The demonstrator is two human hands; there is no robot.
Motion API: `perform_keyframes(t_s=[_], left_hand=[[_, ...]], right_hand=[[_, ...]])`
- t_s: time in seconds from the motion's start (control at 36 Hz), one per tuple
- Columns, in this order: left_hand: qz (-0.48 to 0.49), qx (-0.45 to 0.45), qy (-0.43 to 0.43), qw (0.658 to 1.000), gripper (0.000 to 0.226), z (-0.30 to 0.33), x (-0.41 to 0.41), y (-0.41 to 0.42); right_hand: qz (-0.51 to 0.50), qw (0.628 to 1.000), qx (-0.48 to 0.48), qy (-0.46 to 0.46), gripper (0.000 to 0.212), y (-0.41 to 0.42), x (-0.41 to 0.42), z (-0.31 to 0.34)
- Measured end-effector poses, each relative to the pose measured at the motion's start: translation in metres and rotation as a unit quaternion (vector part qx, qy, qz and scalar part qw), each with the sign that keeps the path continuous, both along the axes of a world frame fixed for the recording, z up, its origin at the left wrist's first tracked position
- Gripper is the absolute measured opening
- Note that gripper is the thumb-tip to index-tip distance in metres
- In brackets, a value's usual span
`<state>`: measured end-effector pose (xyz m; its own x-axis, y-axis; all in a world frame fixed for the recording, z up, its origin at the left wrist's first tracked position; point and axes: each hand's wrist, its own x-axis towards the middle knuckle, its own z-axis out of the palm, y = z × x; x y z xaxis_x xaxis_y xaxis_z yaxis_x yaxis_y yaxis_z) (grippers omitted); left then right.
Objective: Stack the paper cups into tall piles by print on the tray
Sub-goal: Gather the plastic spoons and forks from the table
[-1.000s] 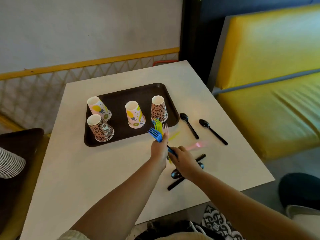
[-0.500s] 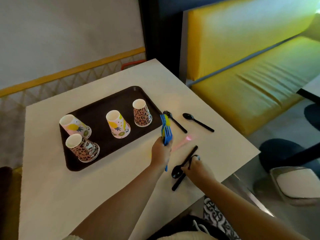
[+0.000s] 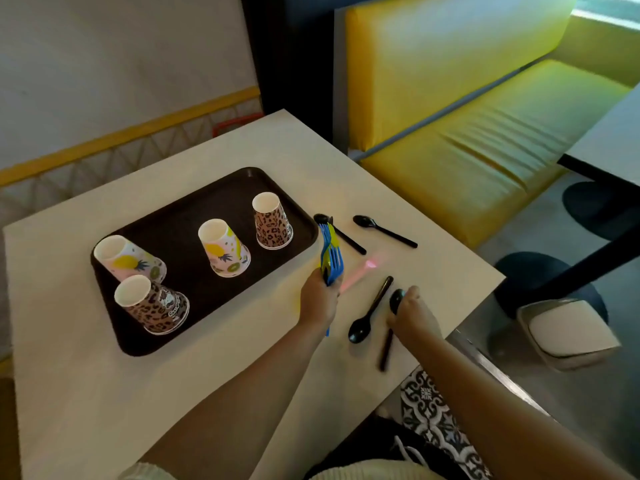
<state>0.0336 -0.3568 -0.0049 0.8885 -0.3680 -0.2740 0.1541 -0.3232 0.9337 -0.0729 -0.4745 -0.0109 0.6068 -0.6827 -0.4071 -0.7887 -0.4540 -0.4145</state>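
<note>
tray [image 3: 242, 183]: dark brown, on the white table [image 3: 104, 393], left of the cutlery
cups: four, all upside down and apart on the tray — fruit-print cup [image 3: 131, 259] far left, leopard-print cup [image 3: 154, 306] just in front of it, second fruit-print cup [image 3: 225, 249] mid-tray, second leopard-print cup [image 3: 273, 223] near the right rim
left hand [image 3: 317, 299]: grips a bunch of blue and yellow forks [image 3: 330, 259], tines up, just off the tray's right edge
right hand [image 3: 410, 311]: curled round a black spoon [image 3: 396, 299], handle sticking out below the wrist
loose on table: three black spoons, one pink fork [image 3: 360, 271] — blurred

Soft daylight, wide-angle warp, slight blur
</note>
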Motion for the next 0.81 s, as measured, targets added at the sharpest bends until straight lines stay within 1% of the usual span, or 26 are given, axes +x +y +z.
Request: perform_keyframes(t_s=[0.03,0.08,0.14,0.22,0.31,0.36,0.42,0.44,0.5,0.56,0.64,0.75,0.81], left_hand=[[-0.003,0.001,-0.002,1.0,0.026,0.0,0.0,0.001],[-0.009,0.003,-0.006,1.0,0.025,-0.001,0.001,0.002],[-0.01,0.005,-0.01,1.0,0.025,-0.002,0.002,0.003],[0.0,0.009,-0.011,1.0,0.027,-0.002,0.005,0.005],[0.022,0.015,-0.011,1.0,0.025,-0.001,0.009,0.008],[0.032,0.028,-0.02,0.999,0.023,-0.001,0.012,0.009],[0.042,0.042,-0.03,0.998,0.019,-0.001,0.016,0.01],[0.047,0.049,-0.035,0.997,0.017,0.0,0.017,0.01],[0.063,0.057,-0.047,0.995,0.014,0.002,0.02,0.008],[0.082,0.063,-0.053,0.993,0.012,0.005,0.021,0.006],[0.106,0.078,-0.057,0.99,0.008,0.009,0.021,0.0],[0.135,0.091,-0.05,0.985,0.006,0.011,0.02,-0.007],[0.159,0.092,-0.043,0.982,0.006,0.01,0.019,-0.009]], right_hand=[[-0.014,1.0,-0.001,-0.002,0.033,-0.003,0.002,-0.001],[-0.032,0.999,-0.014,-0.008,0.026,-0.01,0.004,-0.003],[-0.031,0.999,-0.032,-0.008,0.024,-0.017,0.004,-0.005],[-0.015,0.997,-0.074,0.008,0.027,-0.032,0.0,-0.007],[0.004,0.996,-0.07,-0.047,0.029,-0.043,-0.003,-0.004],[0.069,0.989,-0.064,-0.114,0.024,-0.045,-0.002,0.0],[0.187,0.969,-0.059,-0.151,0.023,-0.046,0.002,0.003],[0.252,0.955,-0.049,-0.146,0.026,-0.046,0.006,0.005],[0.366,0.924,-0.025,-0.109,0.035,-0.046,0.014,0.007],[0.452,0.889,-0.015,-0.072,0.045,-0.045,0.021,0.008],[0.541,0.84,-0.021,-0.029,0.049,-0.046,0.03,0.008],[0.606,0.792,-0.047,-0.055,0.035,-0.047,0.038,0.0],[0.63,0.772,-0.065,-0.055,0.032,-0.048,0.041,-0.005]])
